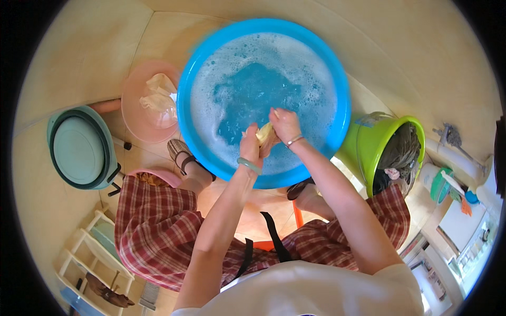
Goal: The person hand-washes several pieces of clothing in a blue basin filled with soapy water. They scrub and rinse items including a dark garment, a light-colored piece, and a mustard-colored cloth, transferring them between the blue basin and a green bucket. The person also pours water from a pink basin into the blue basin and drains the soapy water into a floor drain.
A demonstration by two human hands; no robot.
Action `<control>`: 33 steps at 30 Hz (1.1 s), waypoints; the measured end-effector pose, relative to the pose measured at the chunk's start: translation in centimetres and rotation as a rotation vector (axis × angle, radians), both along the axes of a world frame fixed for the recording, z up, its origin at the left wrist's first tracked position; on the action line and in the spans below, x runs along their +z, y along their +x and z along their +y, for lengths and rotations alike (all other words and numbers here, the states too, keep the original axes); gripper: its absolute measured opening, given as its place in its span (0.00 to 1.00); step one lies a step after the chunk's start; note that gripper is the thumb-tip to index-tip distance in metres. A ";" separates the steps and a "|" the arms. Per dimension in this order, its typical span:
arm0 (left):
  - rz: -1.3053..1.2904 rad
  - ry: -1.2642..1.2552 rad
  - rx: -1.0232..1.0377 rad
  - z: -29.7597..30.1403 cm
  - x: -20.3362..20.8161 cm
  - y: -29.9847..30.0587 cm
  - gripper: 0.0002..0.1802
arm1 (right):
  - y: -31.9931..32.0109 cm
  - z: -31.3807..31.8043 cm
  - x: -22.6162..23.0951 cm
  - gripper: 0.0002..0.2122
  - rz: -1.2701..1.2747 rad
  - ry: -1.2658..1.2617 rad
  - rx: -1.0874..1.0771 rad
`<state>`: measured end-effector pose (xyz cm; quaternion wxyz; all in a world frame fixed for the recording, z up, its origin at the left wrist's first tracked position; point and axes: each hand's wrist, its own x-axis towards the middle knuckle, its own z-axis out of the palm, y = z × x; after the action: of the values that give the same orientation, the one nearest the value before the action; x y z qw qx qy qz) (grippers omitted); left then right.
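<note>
A large round blue basin (341, 105) stands in front of me, holding soapy water with white foam around a bluish middle. Over its near part, both my hands grip a small wet cream-coloured cloth (268, 138). My left hand (250, 142), below a pale green bangle, is closed on one end of the cloth. My right hand (285, 124), with a thin bracelet at the wrist, forms a fist around the other end. The cloth is bunched and stretched between the two fists; what kind of garment it is, I cannot tell.
Left of the basin sits a pink translucent bowl (134, 113) with pale cloth inside. Beyond it, a green-grey collapsible tub (79, 150) leans upright. A lime green bucket (363, 145) of dark cloth tilts at the right. White shelving (84, 245) stands at lower left.
</note>
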<state>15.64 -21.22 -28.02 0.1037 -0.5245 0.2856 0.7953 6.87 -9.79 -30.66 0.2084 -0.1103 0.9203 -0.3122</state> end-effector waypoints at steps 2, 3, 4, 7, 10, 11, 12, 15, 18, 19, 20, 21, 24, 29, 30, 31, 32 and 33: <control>0.081 -0.098 0.047 -0.7 -0.8 0.9 0.19 | 0.8 1.8 0.2 0.17 -0.080 0.083 -0.072; 0.091 0.050 0.037 -1.8 0.0 0.8 0.22 | 0.9 2.5 1.0 0.18 -0.057 0.127 -0.093; 0.064 0.057 0.009 -2.5 0.4 0.8 0.23 | 0.9 2.7 2.2 0.20 -0.033 0.163 -0.104; 0.028 0.067 -0.082 -3.5 0.5 0.9 0.27 | 1.7 2.3 6.2 0.27 0.118 0.223 0.172; 0.139 0.059 -0.051 -3.4 -1.7 1.7 0.28 | 3.6 1.7 4.7 0.29 0.151 0.288 0.338; 0.174 0.064 -0.060 -3.2 -2.5 1.9 0.29 | 3.8 1.8 2.5 0.28 0.050 0.302 0.315; 0.211 0.063 -0.070 -3.2 -3.4 2.1 0.29 | 3.7 1.8 0.1 0.28 -0.047 0.310 0.293; 0.172 0.206 -0.084 -3.5 -3.8 1.5 0.29 | 3.4 0.3 -0.9 0.22 -0.177 0.024 0.007; 0.133 0.273 -0.109 -2.9 -2.0 -0.2 0.28 | 5.0 -1.2 2.4 0.18 -0.255 -0.463 0.058; 0.128 0.267 -0.114 -2.7 -1.1 -0.4 0.27 | 5.9 -2.1 5.2 0.16 -0.192 -0.498 0.151; 0.163 0.287 -0.098 -2.9 -0.5 -0.5 0.27 | 6.5 -3.1 8.7 0.14 -0.126 -0.536 0.246; 0.208 0.316 -0.094 -3.0 -0.1 -1.1 0.26 | 7.0 -3.3 11.2 0.13 -0.137 -0.503 0.303; 0.357 0.528 -0.024 -3.2 1.3 -1.6 0.16 | 7.5 -4.5 14.6 0.10 -0.104 -0.424 0.372; 0.258 0.375 0.117 -1.4 3.2 -1.6 0.20 | 5.8 -6.3 12.5 0.10 0.463 -0.336 0.229; 0.303 0.267 0.142 -1.2 3.1 -1.0 0.20 | 5.3 -6.7 11.9 0.10 0.423 -0.312 0.192; 0.231 0.265 0.167 -0.9 2.8 -1.0 0.21 | 4.8 -6.6 10.5 0.10 0.387 -0.280 0.154; 0.158 0.263 0.193 -0.6 2.4 -1.0 0.22 | 3.9 -6.0 8.6 0.10 0.286 -0.252 0.119; 0.152 0.288 0.071 -0.2 2.7 -0.5 0.21 | 2.6 -5.0 6.7 0.11 0.193 -0.204 0.074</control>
<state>15.18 -21.40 -25.33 0.1279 -0.4525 0.1568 0.8685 9.43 -14.83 -23.95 0.1182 -0.1943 0.8949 -0.3840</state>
